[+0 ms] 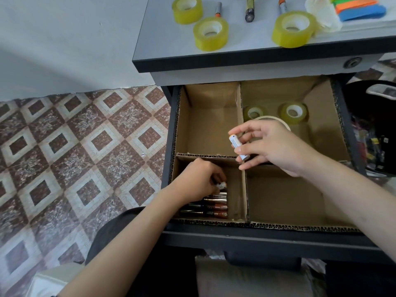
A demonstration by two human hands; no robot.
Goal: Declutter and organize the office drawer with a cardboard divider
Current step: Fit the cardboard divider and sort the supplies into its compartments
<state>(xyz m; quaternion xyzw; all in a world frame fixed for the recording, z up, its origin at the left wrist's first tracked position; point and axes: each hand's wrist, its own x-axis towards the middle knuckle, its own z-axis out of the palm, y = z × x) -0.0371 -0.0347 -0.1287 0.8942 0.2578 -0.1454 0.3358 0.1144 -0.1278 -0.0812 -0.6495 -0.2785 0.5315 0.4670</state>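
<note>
Where divider [205,156] crosses, right hand [276,144] pinches battery [235,142] (tilted).

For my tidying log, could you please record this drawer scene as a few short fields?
left hand: grips a small battery inside the brown cardboard divider's near-left compartment
right hand: pinches a white cylindrical battery above the divider's middle
near-left compartment: row of copper-and-black batteries lying flat
far-right compartment: two yellowish transparent tape rolls
grey desk top: three more tape rolls, three batteries

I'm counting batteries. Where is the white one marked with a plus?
In the head view, the right hand pinches the white battery above the cardboard divider's middle crossing, beside the near-left compartment holding the other batteries.
</note>
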